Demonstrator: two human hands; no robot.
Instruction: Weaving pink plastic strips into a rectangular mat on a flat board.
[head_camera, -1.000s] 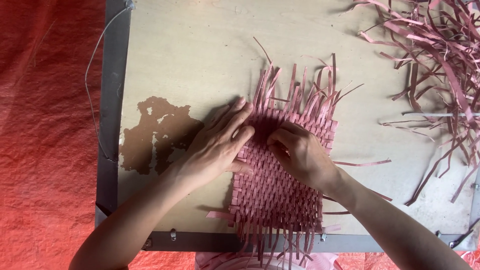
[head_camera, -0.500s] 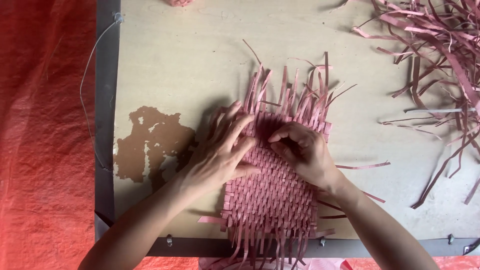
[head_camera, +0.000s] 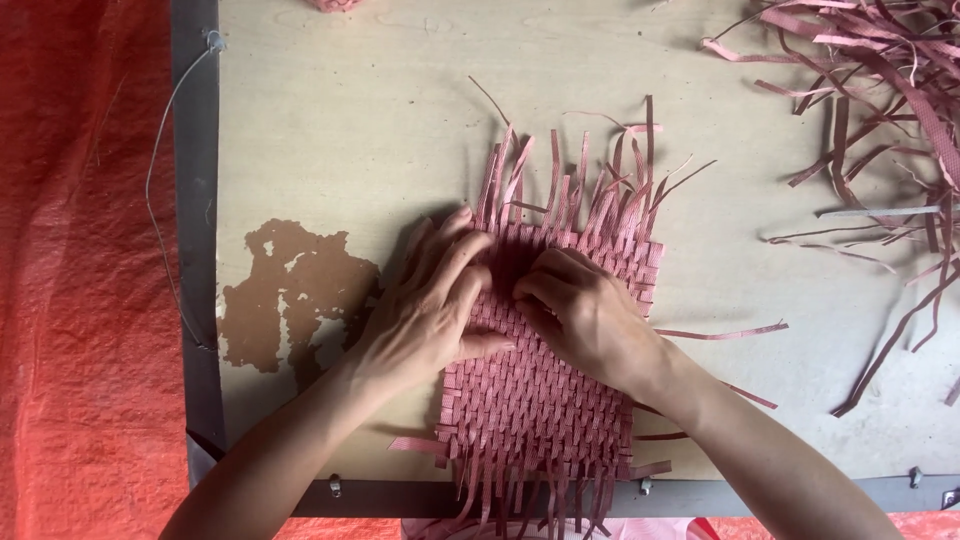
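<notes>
Work surface: pale plywood board (head_camera: 360, 120) with a dark metal edge (head_camera: 195, 250), laid over orange-red tarpaulin (head_camera: 80, 300). A brown patch of worn veneer (head_camera: 290, 300) sits at the board's left.

Item in hand: woven mat of pink strips (head_camera: 545, 400), lying flat at the near middle of the board, its loose ends fanning out at the far and near sides.

Left hand (head_camera: 430, 310): palm down on the mat's left edge, fingers spread and pressing flat on the weave.

Right hand (head_camera: 585, 315): just beside the left, fingers curled and pinched together on the weave at the mat's far part; which strip they grip cannot be told.

Also present: heap of loose pink strips (head_camera: 880, 80), far right; a thin grey wire (head_camera: 160, 200) along the left edge.
</notes>
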